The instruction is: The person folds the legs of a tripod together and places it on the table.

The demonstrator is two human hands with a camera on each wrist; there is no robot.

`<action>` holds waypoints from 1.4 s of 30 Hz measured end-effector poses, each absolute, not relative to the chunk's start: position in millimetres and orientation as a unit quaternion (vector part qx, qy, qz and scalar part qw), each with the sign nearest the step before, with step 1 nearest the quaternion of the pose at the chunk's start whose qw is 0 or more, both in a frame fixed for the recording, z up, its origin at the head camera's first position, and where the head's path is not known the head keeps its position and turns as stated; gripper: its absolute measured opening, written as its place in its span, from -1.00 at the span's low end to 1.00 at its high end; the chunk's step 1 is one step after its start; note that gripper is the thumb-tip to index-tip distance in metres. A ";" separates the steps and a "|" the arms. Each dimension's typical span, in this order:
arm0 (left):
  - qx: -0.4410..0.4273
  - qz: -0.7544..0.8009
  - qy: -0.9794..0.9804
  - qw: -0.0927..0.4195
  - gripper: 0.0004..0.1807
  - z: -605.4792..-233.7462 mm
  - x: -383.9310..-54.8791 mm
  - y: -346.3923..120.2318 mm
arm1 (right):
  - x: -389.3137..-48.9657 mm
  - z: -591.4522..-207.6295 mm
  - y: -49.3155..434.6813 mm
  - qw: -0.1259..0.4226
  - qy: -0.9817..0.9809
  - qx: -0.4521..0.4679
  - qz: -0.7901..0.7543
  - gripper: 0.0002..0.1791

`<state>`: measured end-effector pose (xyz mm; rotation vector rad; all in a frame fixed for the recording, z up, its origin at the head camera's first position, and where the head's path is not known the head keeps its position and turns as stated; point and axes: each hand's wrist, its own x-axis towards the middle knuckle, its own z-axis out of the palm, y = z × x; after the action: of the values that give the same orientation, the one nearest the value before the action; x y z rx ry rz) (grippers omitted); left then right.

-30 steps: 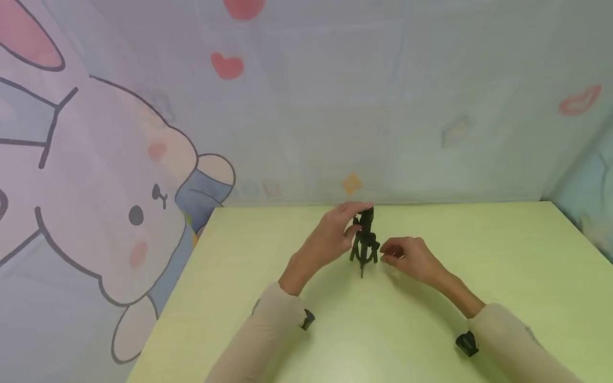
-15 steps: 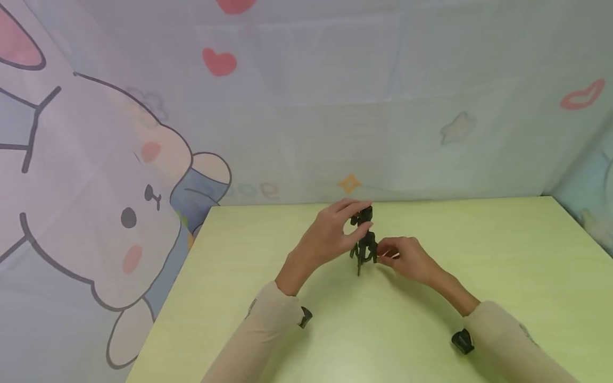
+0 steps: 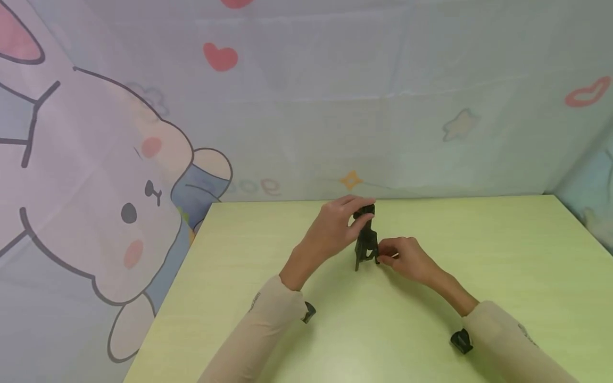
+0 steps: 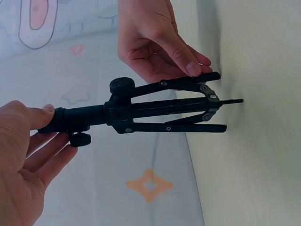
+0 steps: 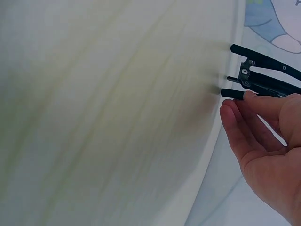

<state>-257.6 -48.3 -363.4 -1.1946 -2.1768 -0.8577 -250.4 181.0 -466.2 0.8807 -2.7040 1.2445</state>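
A small black tripod [image 3: 367, 242] stands upright near the back of the table, its legs drawn fairly close together. Its knobs, hinged braces and thin legs show well in the left wrist view, where the tripod [image 4: 155, 108] lies sideways in the picture. My left hand [image 3: 331, 226] grips the tripod's top between thumb and fingers. Low on the right side, my right hand [image 3: 407, 259] pinches one leg near its foot. In the right wrist view the thumb and fingers of the right hand [image 5: 268, 132] meet at that leg; the tripod's upper part is out of frame.
The pale yellow-green table [image 3: 479, 255] stretches around the tripod. Behind it hangs a cloth backdrop [image 3: 306, 117] with a printed rabbit [image 3: 110, 186] at left. A black wrist device [image 3: 462, 341] sits below the right sleeve.
The right hand has closed in from beside the tripod to pinch a leg. The tripod has turned a little, and the left hand's thumb has shifted onto its upper part.
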 end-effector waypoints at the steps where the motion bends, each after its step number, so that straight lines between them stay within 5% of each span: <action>1: -0.440 -0.319 -0.801 0.251 -0.73 -362.8 -257.7 -48.6 | -250.1 -466.3 180.9 0.020 -0.871 0.285 0.401 -0.90; 13: -0.437 -0.339 -0.806 0.211 -0.77 -357.9 -258.5 -49.8 | -249.7 -466.4 178.8 0.026 -0.877 0.281 0.388 -0.91; 42: -0.444 -0.321 -0.806 0.225 -0.89 -355.8 -261.8 -49.3 | -252.7 -468.8 175.0 0.028 -0.879 0.275 0.388 -0.89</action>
<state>-261.8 -49.3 -355.8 -1.2243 -2.2230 -0.8856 -252.7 175.0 -468.8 0.8498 -2.7138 1.1972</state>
